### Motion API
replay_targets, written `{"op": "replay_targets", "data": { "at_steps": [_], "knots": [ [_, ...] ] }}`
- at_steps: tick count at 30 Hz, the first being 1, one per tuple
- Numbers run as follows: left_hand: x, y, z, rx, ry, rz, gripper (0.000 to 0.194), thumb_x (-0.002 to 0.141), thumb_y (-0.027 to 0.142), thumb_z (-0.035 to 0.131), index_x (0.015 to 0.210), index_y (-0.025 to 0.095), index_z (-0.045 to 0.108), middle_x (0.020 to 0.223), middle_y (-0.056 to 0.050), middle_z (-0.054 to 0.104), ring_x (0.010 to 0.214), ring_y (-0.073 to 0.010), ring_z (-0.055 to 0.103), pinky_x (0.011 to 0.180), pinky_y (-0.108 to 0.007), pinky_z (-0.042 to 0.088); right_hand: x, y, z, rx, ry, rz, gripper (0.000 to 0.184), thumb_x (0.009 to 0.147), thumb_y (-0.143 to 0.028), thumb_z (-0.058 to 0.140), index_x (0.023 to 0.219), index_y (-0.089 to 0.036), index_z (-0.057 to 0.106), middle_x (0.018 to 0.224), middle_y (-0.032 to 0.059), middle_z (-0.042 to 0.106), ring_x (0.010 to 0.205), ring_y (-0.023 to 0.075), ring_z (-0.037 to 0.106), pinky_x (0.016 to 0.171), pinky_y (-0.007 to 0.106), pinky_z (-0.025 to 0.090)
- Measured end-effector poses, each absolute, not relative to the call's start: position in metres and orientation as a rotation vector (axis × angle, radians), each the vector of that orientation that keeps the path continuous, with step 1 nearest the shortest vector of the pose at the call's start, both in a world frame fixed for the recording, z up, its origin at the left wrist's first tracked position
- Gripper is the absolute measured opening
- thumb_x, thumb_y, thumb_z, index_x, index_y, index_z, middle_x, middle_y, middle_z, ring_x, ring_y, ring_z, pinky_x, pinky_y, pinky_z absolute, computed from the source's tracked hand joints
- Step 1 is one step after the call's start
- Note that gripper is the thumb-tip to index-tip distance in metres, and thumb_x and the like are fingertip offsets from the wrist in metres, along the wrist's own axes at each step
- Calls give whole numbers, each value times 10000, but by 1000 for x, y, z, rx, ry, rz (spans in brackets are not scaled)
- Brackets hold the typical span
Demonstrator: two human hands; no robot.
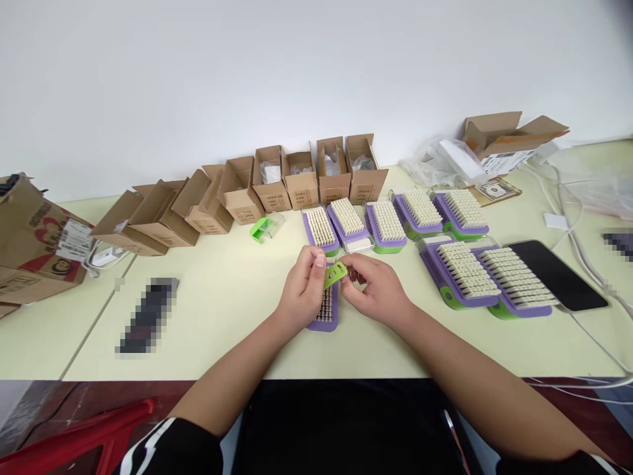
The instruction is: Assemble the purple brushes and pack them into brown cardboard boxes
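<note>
At the far left, a printed cardboard carton [39, 244] rests at the edge of a pale cream table [208, 330], and a dark rectangular object [147, 316] lies nearer, pixelated beyond recognition. Small open cardboard boxes [271, 178] line the back of the table, with a green plastic piece in clear wrapping [262, 229] just in front. At the centre, the left hand [301, 290] is closed in a firm pinch on the left end of a perforated green plastic strip [335, 274]. The strip's long axis runs across the body, rising slightly to the right, and it sits between the hands above a purple bristle brush [324, 322]. The right hand [378, 291] is half closed, its fingers curled around a small dark reddish bundle [356, 276]; the bundle is partly hidden, so the firmness of that hold cannot be told. A part this small is best held by its edges, leaving the holes uncovered. To the right, purple and green bristle brushes [462, 270] lie in tidy groups, beside a black smartphone [558, 274]. Beyond them stands an open cardboard carton [514, 138], and white cables [568, 224] trail along the far right
</note>
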State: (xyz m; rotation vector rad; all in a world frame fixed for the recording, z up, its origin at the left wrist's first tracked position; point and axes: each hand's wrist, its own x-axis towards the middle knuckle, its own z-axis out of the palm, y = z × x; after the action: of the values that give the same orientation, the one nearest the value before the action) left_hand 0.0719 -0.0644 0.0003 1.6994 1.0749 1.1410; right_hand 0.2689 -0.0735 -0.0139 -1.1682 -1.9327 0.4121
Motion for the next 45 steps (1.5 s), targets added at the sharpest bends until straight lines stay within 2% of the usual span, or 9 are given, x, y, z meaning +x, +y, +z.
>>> {"op": "replay_targets", "data": {
  "at_steps": [4, 12, 18, 21, 26, 30, 34, 39, 45],
  "knots": [
    [72, -63, -2, 1876, 1108, 1075, 274, 1129, 474, 588, 999, 235, 550, 869, 13, 525, 737, -157, 484, 689, -302, 418, 268, -73, -15, -1185, -1919, 462, 107, 924, -265, 644, 1023, -248, 681, 796, -14, 669, 668, 171, 613, 632, 297, 476],
    [71, -59, 0, 2131, 1046, 1036, 223, 1131, 379, 578, 968, 228, 587, 954, -28, 596, 842, -183, 587, 765, -323, 474, 265, -72, -18, -1197, -1848, 625, 79, 961, -297, 656, 1010, -247, 694, 758, -31, 651, 636, 159, 577, 608, 291, 459],
    [65, -58, 2, 2060, 947, 1045, 200, 1102, 416, 642, 1050, 223, 637, 1031, -55, 666, 781, -160, 603, 688, -301, 512, 269, -73, -15, -1121, -1832, 636, 83, 969, -275, 645, 1033, -247, 690, 781, -21, 673, 638, 153, 585, 608, 288, 480],
    [62, -60, 3, 2032, 992, 1035, 208, 1075, 415, 697, 1160, 225, 686, 1078, -69, 720, 805, -163, 662, 700, -299, 558, 271, -72, -15, -1104, -1842, 632, 101, 963, -270, 652, 1054, -250, 690, 785, -20, 674, 644, 157, 590, 617, 292, 490],
    [62, -60, 6, 1975, 908, 1050, 414, 1071, 359, 691, 1474, 262, 687, 1184, -98, 733, 992, -203, 726, 819, -325, 651, 272, -73, -14, -1134, -1863, 599, 112, 971, -286, 659, 1073, -252, 691, 807, -17, 696, 640, 158, 592, 624, 297, 499],
    [62, -56, 6, 1801, 847, 1048, 298, 1068, 348, 694, 1335, 255, 786, 1244, -112, 704, 1029, -198, 740, 805, -295, 657, 272, -74, -12, -1141, -1881, 569, 119, 977, -283, 650, 1081, -258, 703, 803, -15, 701, 636, 162, 585, 619, 297, 492],
    [61, -50, 7, 1563, 806, 1074, 257, 1025, 406, 771, 1219, 245, 826, 1159, -85, 717, 938, -175, 727, 818, -306, 650, 273, -75, -10, -1105, -1902, 547, 115, 961, -266, 641, 1062, -260, 697, 818, -16, 708, 643, 159, 599, 627, 296, 494],
    [59, -46, 6, 1384, 817, 975, 366, 988, 482, 820, 1254, 231, 806, 1014, -65, 743, 859, -182, 722, 783, -331, 664, 274, -77, -8, -1160, -1938, 405, 106, 949, -279, 648, 1037, -250, 698, 816, -16, 724, 654, 159, 630, 624, 301, 467],
    [61, -45, 2, 1324, 776, 945, 380, 973, 455, 845, 1287, 247, 793, 1132, -77, 727, 944, -189, 753, 809, -330, 703, 271, -77, -8, -1194, -1964, 133, 150, 942, -297, 639, 1052, -241, 722, 817, 9, 773, 666, 182, 671, 602, 315, 422]
  ]
}}
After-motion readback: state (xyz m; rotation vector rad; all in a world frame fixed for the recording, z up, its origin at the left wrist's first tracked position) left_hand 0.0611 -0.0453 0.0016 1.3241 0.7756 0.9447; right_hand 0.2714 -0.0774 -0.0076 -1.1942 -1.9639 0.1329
